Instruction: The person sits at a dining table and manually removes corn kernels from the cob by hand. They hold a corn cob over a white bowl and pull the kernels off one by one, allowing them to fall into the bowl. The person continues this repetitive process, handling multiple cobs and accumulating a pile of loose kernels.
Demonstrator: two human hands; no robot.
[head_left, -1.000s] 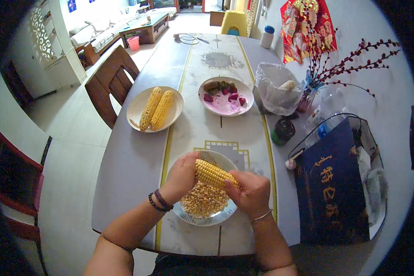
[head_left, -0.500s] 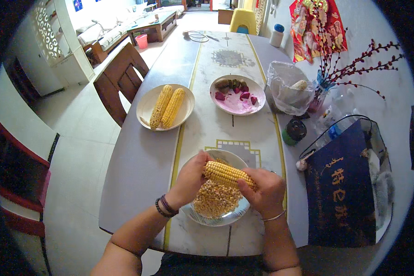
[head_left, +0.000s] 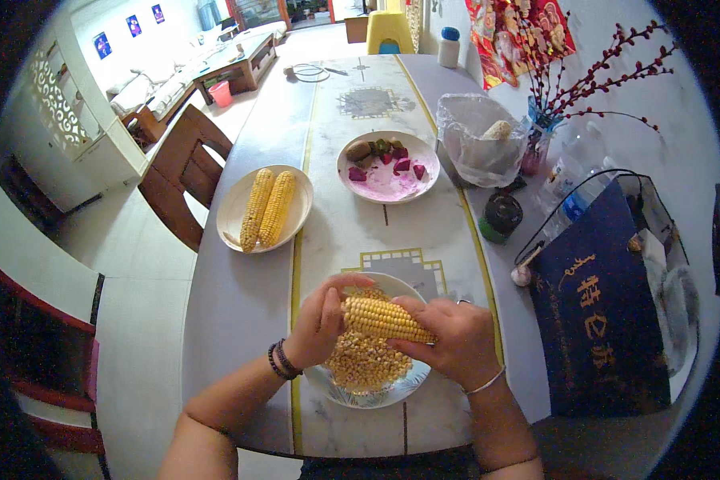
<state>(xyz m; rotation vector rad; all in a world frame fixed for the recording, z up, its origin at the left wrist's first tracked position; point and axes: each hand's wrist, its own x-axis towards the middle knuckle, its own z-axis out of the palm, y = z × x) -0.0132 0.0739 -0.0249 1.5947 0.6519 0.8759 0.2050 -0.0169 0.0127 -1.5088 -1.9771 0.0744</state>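
Over a shallow bowl (head_left: 404, 387) near the table's front edge, a yellow corn cob (head_left: 384, 318) lies slantwise between my hands. My right hand (head_left: 456, 336) is closed round its right end, thumb underneath. At the left end, my left hand (head_left: 320, 324) has its thumb against the cob, with the index finger reaching above it; the other fingertips are partly hidden. Loose corn kernels (head_left: 366, 364) heap in the bowl below the cob. Two more whole corn cobs (head_left: 276, 210) rest side by side in a white bowl (head_left: 300, 220) to the far left.
Beyond my hands stands a plate (head_left: 404, 186) with dark red pieces and brownish-green ones. Along the right are a plastic-lined container (head_left: 476, 160), a dark-lidded jar (head_left: 501, 218), a vase with red-budded twigs (head_left: 536, 144) and a dark blue paper bag (head_left: 592, 320). A wooden chair (head_left: 188, 172) stands left.
The view has shifted, so the far things sit further left. My left index finger has straightened above the cob's end. My right hand still grips the other end.
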